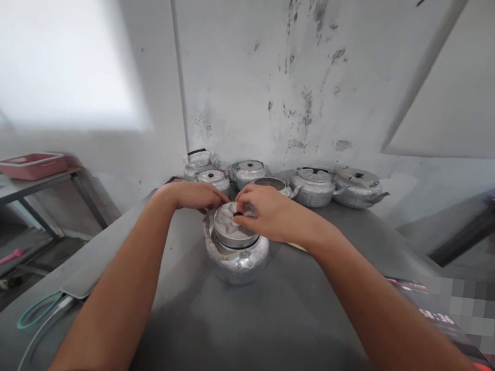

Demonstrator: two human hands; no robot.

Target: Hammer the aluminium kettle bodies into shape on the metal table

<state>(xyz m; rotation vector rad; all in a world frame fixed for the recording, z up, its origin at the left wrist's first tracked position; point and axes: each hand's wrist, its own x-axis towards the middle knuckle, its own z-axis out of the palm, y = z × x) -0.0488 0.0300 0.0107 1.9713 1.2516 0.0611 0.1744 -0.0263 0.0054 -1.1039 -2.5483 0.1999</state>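
A dented silver metal kettle (238, 265) stands upright on the grey table in front of me. Its round lid (230, 226) sits at the mouth, slightly tilted, with a dark gap below its rim. My right hand (260, 211) pinches the lid's black knob between thumb and fingers. My left hand (197, 196) is curled at the far left side of the kettle, touching it near the top of a curved metal part; its fingertips are partly hidden.
Several more silver kettles (314, 188) line the table's back edge by the stained wall. A flat device with a cable (78, 291) lies at left; a dark screen with digits (433, 314) is at right. A pink basket (30, 165) rests on a side table.
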